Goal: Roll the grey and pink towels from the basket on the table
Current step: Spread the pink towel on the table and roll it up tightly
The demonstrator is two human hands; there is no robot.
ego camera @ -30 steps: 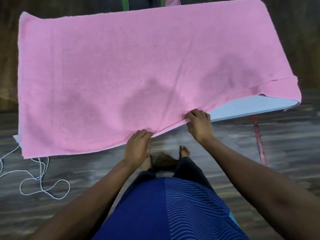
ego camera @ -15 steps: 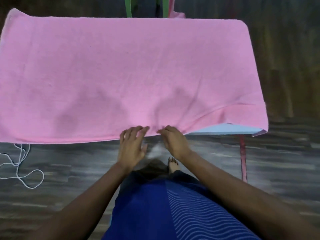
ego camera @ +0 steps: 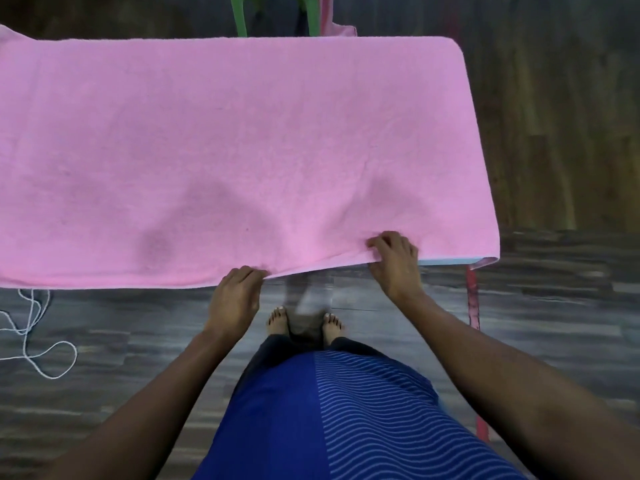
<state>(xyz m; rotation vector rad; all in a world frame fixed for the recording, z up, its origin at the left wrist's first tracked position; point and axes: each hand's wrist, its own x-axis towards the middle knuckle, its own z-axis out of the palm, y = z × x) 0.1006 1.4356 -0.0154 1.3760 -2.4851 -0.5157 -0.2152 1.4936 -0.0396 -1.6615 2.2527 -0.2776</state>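
Pink towel (ego camera: 242, 140): we see it spread flat and open over the table, and it covers almost the whole top. Its far edge lies straight along the far side. Its near edge hangs a little over the near side, with soft folds between the two hands.
Table (ego camera: 446, 261): we see only a thin pale strip of it, at the near right corner, just under the towel.
Left hand (ego camera: 235, 296): it is at the near edge of the towel, about in the middle. The fingers are curled over the hem and grip it; the thumb we cannot see.
Right hand (ego camera: 394, 261): it is further right, near the corner. The bent fingers lie on top of the towel and pinch its edge.
Feet (ego camera: 277, 320): bare, on the floor just in front of the table, between the two arms.
Shirt (ego camera: 329, 417): blue, with fine wavy stripes on the person's right half.
Cord (ego camera: 34, 337): white, in loose loops on the floor at the left.
Red strip (ego camera: 472, 299): it runs down at the right, below the table corner.
Green legs (ego camera: 239, 15): they stand behind the far side of the table.
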